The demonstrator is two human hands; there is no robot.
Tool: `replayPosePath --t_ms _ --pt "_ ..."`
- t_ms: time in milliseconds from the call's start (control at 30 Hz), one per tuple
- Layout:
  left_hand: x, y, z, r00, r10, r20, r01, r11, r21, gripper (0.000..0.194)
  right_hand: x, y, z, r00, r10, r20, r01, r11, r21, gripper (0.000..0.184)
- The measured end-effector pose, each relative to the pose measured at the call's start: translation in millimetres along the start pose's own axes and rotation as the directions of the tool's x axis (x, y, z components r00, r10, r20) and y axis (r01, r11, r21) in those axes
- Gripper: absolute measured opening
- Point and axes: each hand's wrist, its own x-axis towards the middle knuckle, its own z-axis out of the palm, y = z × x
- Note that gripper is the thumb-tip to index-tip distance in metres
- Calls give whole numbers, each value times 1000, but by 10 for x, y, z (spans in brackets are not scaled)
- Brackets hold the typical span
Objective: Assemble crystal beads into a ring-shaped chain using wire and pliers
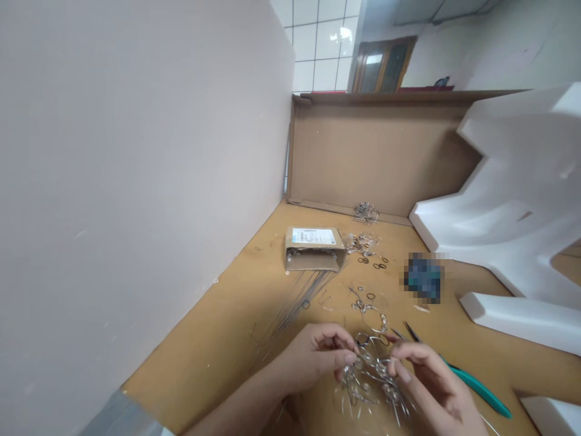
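Between my hands is a tangled beaded wire piece (365, 387), with clear beads and many silvery wire ends pointing down. My left hand (320, 351) is closed, pinching its left side between thumb and fingertips. On the opposite side, the thumb and fingers of my right hand (426, 375) are pressed together on the same piece. Pliers with a green handle (483, 390) lie beside and partly behind my right hand, jaws pointing away. Just beyond my fingers lie a curved wire with beads (376, 315) and a dark ring (371, 296).
A small cardboard box (315, 257) with a label lies open toward me, loose straight wires (299, 300) in front. Beaded wire heaps (362, 243) and dark rings (380, 265) are beside it. White foam blocks (499, 321) border the right; a pale panel (136, 151) rises left.
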Motion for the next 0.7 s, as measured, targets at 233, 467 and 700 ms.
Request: replayPosePath --t_ms 233,467,700 --pt "-79 126 -81 985 167 -46 -131 891 435 21 -1 76 -15 1000 -17 16 18 997 -80 17" --pt "-66 454 145 962 247 120 -261 683 683 24 81 -118 71 987 -146 67 154 979 -133 9" --pt "5 422 258 978 175 116 -199 599 776 9 95 -196 114 987 -158 -8 155 975 -161 10"
